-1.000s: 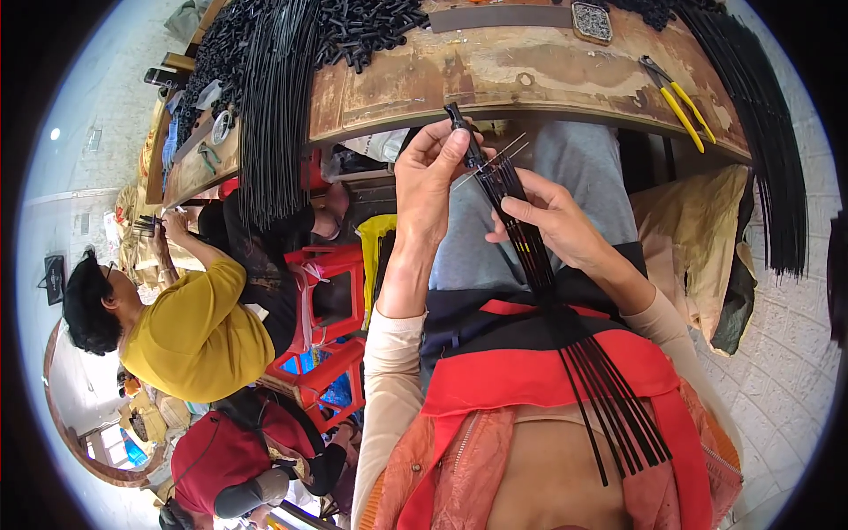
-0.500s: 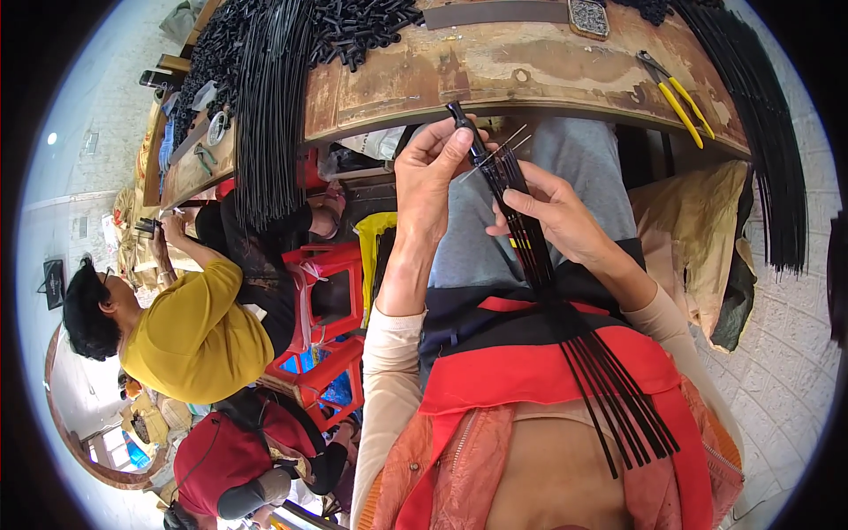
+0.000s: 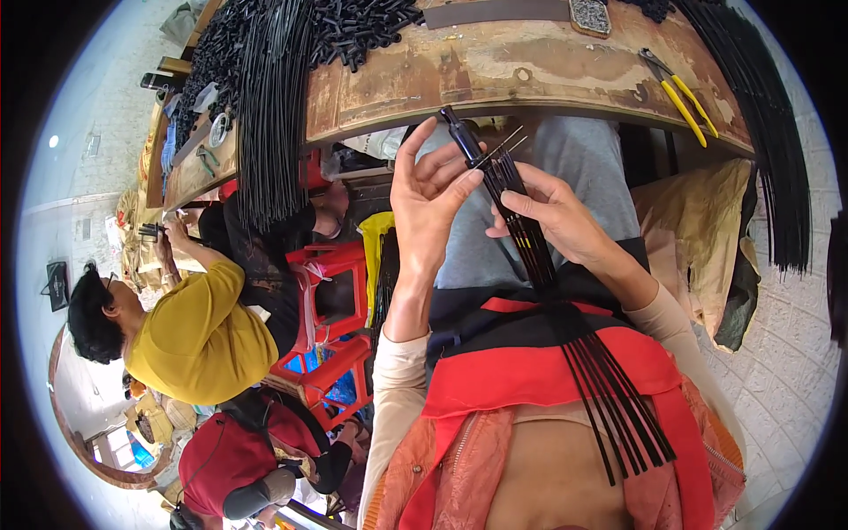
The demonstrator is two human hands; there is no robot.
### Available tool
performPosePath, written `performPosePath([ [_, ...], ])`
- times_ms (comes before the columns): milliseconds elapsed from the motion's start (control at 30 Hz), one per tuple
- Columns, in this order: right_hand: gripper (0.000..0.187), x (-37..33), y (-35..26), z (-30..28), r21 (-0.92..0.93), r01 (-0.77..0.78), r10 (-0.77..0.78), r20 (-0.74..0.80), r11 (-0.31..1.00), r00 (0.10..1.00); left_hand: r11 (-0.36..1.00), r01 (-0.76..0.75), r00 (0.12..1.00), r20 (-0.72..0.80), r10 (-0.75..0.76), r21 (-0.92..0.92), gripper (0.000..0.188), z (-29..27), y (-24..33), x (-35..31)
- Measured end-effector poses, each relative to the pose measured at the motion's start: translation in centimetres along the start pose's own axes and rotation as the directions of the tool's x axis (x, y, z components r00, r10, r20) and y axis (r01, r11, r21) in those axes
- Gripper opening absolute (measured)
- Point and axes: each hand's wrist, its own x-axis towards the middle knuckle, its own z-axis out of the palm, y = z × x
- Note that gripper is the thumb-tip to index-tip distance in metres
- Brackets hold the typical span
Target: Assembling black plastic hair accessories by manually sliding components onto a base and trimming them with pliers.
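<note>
Beyond my lap, my right hand (image 3: 561, 212) is closed around a bundle of thin black rods (image 3: 528, 247) that look like umbrella ribs. Their lower ends fan out over my red apron (image 3: 530, 371). At the bundle's top sits a dark, glossy tube (image 3: 463, 137), tilted up and to the left. Two thin pale wires (image 3: 508, 146) stick out sideways near its base. Left of the tube, my left hand (image 3: 430, 190) is open, its fingers spread and its thumb tip close to the wires. Whether that thumb touches a wire, I cannot tell.
A worn wooden table (image 3: 389, 93) spans the far side, with black tubes (image 3: 353, 31) heaped on it. Yellow-handled pliers (image 3: 680, 97) lie at right. Black rods hang over its edge at left (image 3: 274, 115) and right (image 3: 768, 132). Red stools (image 3: 331, 291) and two people are on the left.
My left hand has let go of the tube and opened its fingers, its thumb lowering toward the wires. The right hand keeps its hold on the rods.
</note>
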Motion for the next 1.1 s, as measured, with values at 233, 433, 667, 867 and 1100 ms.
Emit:
performPosePath([
  [233,0.037,0.0,0.2,0.3,0.002,0.011,-0.011,-0.017,1.0,1.0,0.976,-0.103,0.99,-0.075,0.119,0.194,0.07,0.5,-0.4,-0.2],
  [433,0.038,-0.1,0.0,0.0,0.011,0.001,-0.001,0.005,1.0,1.0,0.994,0.006,0.999,-0.041,-0.001,0.107,0.067,0.0,0.2,0.2],
  [667,0.038,-0.2,0.0,0.0,0.013,-0.002,0.002,-0.005,1.0,1.0,0.997,0.06,0.998,0.029,-0.061,0.046,0.069,-0.5,0.9,0.6],
  [867,0.039,-0.1,-0.2,0.0,0.002,-0.004,0.004,0.01,1.0,1.0,0.999,0.051,0.999,0.01,-0.051,-0.006,0.067,-0.2,0.7,0.4],
  [1100,0.039,0.0,0.0,-0.1,-0.009,-0.007,0.007,0.019,1.0,1.0,1.0,0.027,0.999,-0.024,-0.026,0.016,0.063,-0.3,0.7,0.3],
])
